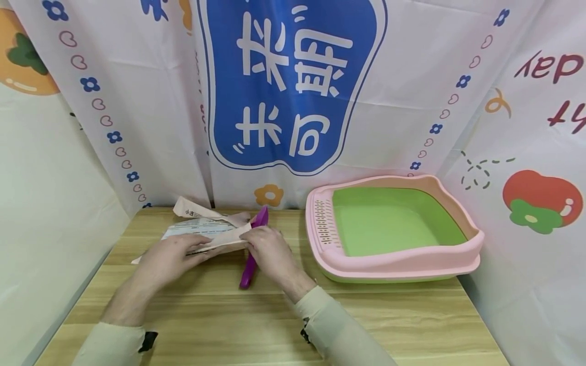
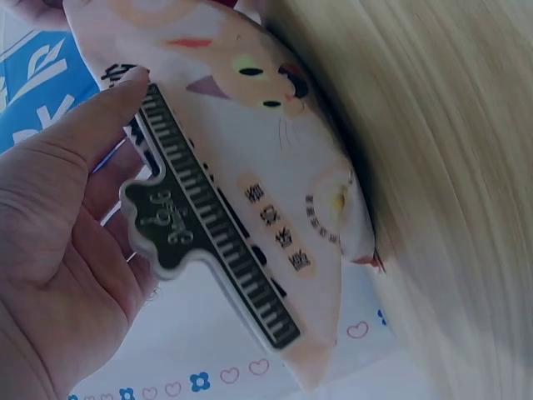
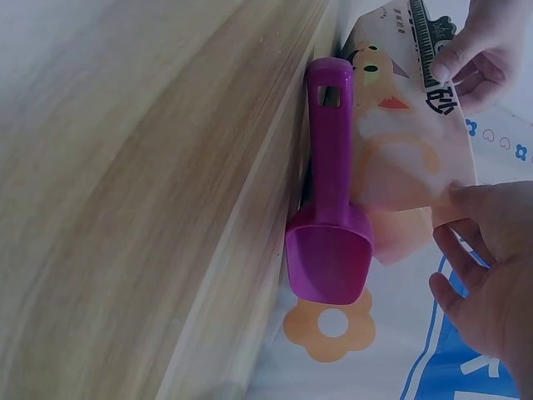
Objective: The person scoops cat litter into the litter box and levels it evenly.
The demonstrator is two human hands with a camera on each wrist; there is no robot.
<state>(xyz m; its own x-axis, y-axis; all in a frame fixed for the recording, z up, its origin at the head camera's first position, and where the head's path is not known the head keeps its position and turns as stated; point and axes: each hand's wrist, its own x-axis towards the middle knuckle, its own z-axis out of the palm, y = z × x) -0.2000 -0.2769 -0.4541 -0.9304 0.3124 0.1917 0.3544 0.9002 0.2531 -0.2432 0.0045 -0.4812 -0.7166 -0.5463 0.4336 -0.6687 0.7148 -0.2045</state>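
A pale pink bag (image 1: 231,237) with a printed cat face lies at the back left of the table, apparently cat litter. Across its edge sits a black clip (image 2: 212,217) patterned like piano keys. Beside one end of the clip, my left hand (image 1: 167,259) pinches the bag's edge, thumb on the printed side and fingers behind. My right hand (image 1: 271,250) pinches the bag's other end between thumb and fingers. Below that hand lies a purple scoop (image 3: 331,158), close against the bag, its handle towards me in the head view.
A litter box (image 1: 393,262) with a pink rim and green base stands at the right of the wooden table (image 1: 220,325). Printed cloth (image 1: 403,61) hangs behind the table and along its sides.
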